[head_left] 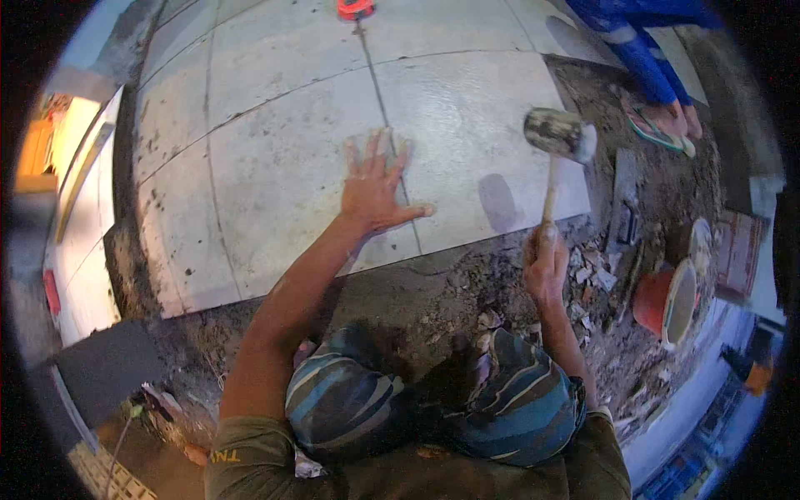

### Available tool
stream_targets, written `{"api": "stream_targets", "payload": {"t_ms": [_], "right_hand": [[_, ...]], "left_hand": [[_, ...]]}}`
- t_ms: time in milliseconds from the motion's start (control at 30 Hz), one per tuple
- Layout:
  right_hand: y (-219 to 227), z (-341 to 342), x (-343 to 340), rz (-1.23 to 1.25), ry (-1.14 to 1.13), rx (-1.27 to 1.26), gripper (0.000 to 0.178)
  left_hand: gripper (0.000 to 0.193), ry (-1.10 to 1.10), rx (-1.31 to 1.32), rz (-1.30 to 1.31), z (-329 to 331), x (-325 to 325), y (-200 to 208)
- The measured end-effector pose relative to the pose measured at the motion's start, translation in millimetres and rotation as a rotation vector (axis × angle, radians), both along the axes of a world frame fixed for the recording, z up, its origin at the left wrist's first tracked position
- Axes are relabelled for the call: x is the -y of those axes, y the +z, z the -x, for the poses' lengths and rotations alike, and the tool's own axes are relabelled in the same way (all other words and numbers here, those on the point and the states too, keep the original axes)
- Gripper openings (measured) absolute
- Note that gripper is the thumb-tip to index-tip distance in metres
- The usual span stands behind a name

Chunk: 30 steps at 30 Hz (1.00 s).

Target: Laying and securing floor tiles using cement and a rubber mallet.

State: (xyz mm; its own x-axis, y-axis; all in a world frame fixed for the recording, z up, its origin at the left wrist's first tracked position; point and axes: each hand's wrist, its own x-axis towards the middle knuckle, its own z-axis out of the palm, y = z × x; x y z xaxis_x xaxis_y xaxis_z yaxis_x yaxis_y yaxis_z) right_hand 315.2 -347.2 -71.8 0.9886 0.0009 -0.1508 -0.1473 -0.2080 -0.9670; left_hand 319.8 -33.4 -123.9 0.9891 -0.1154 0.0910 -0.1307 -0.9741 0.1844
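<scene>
My left hand [372, 193] lies with fingers spread on the pale floor tiles [283, 125], over the joint between two of them. In my right hand [547, 260] is the wooden handle of a rubber mallet [557, 133]. Its dark head with a whitish end is raised above the right-hand tile [454, 142], and a shadow falls on the tile beside it. The near edge of the tiles lies just ahead of my bent knees, with bare soil and mortar before it.
Past the mallet, a person in blue trousers [654, 67] stands in flip-flops on the soil. A trowel [627, 221] lies near broken tile pieces [593, 267]. Farther right is a red bucket [662, 304]. An orange-red object [356, 8] rests on the far tiles.
</scene>
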Motion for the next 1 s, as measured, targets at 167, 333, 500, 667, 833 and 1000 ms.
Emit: {"api": "stream_targets", "payload": {"t_ms": [167,333,500,667,833,1000], "right_hand": [[8,-2,5,0.06,0.057,0.005,0.04],[-7,31,40,0.336,0.147,0.083,0.038],[-28,124,151,0.733,0.259,0.127,0.034],[-2,150,213,0.701,0.113,0.143,0.026],[-12,8,173,0.769,-0.009,0.255,0.027],[-37,-115,144,1.063,-0.039,0.249,0.05]], "left_hand": [[0.116,0.012,-0.004,-0.01,2,-2,2],[0.115,0.005,-0.007,0.03,4,3,2],[0.115,0.003,0.001,0.001,5,4,6],[0.11,0.031,-0.016,-0.011,3,6,3],[0.104,0.025,0.038,-0.033,9,15,1],[0.09,0.199,0.107,0.089,44,65,2]]}}
